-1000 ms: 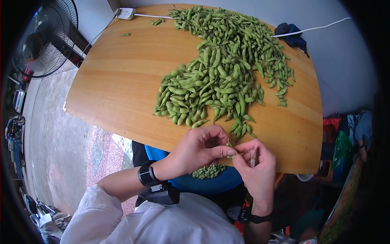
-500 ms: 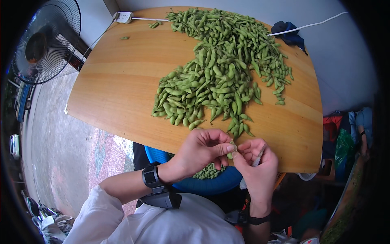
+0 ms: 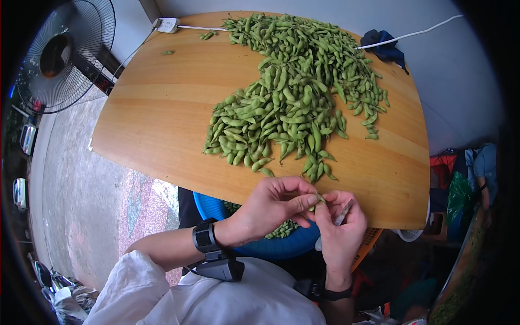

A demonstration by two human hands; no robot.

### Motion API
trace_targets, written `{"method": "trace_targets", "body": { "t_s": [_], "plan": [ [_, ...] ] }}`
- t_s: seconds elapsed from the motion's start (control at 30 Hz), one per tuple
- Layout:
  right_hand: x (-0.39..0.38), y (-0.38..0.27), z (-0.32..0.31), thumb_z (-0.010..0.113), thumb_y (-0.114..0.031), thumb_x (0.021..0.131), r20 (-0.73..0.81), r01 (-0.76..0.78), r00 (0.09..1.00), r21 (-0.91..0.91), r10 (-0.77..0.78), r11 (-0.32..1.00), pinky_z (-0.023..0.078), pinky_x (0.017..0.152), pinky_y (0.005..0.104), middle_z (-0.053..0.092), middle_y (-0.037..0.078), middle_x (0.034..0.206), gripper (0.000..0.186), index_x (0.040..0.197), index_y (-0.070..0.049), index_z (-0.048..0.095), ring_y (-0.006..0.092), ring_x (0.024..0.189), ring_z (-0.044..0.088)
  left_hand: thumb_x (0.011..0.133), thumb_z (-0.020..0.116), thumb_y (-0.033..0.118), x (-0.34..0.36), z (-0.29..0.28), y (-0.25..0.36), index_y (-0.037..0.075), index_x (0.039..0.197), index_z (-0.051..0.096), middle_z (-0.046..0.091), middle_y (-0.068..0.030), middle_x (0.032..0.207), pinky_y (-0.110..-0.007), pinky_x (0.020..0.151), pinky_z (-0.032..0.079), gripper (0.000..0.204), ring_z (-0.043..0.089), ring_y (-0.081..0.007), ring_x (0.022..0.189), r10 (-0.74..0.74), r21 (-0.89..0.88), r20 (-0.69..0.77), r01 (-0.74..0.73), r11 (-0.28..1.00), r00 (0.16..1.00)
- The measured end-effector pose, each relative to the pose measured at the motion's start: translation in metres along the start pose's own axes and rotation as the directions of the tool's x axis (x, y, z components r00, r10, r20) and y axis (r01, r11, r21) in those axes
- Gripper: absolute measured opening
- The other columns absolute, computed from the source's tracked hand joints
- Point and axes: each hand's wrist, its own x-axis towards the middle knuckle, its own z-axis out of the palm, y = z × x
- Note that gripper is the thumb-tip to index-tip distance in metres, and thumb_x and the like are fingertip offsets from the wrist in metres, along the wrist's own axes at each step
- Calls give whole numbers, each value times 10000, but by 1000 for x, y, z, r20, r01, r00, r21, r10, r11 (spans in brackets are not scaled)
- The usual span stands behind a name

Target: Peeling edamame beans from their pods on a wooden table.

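A green soybean pod (image 3: 319, 201) is pinched between both my hands just past the table's near edge. My left hand (image 3: 279, 205) grips it with thumb and fingertips from the left. From the right, my right hand (image 3: 342, 216) holds its other end, and a pale, whitish wrapping shows on one of that hand's fingers. Under my hands stands a blue basin (image 3: 276, 249) with shelled green beans (image 3: 284, 228) in it, partly hidden by my left hand and wrist. A large heap of unshelled pods (image 3: 281, 103) spreads over the wooden table (image 3: 157, 114).
A white power strip (image 3: 167, 25) lies at the table's far left corner, its cable running behind the heap. Dark blue cloth (image 3: 385, 46) sits at the far right. A fan (image 3: 62, 57) stands left of the table. An orange basket (image 3: 367, 246) is below the right edge.
Both hands have shifted slightly lower, still together on a pod. The pod between the fingertips now shows less, and the right fingers are closer to the left thumb.
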Motion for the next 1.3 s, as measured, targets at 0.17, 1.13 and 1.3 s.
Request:
{"method": "trace_targets", "body": {
  "t_s": [0.17, 1.13, 1.3],
  "plan": [
    [-6, 4, -5, 752, 35, 915, 25, 43, 999, -28, -42, 999, 509, 639, 218, 674, 5, 778, 137, 1004, -12, 660, 46, 698, 635, 1046, 670, 102, -5, -9, 2, -12, 1193, 697, 745, -65, 1060, -299, 820, 638, 188, 726, -135, 926, -14, 9, 91, 13, 1000, 996],
    [12, -21, -90, 732, -60, 931, 122, 124, 991, -637, -60, 761, 552, 813, 380, 711, 147, 969, 194, 1105, 23, 706, 299, 886, 714, 890, 699, 114, 77, 12, 28, 19, 985, 690, 601, -143, 884, -465, 725, 539, 135, 662, -369, 868, 160, 794, 606, -606, -54, 779],
    [40, -2, -80, 792, -25, 878, 101, 187, 982, -482, -158, 856, 549, 725, 331, 722, 140, 888, 180, 1034, 37, 727, 222, 777, 708, 864, 743, 75, 72, 6, 20, -3, 980, 704, 616, -135, 889, -458, 720, 531, 145, 663, -363, 872, 291, 794, 581, -608, 3, 760]
  ]
}}
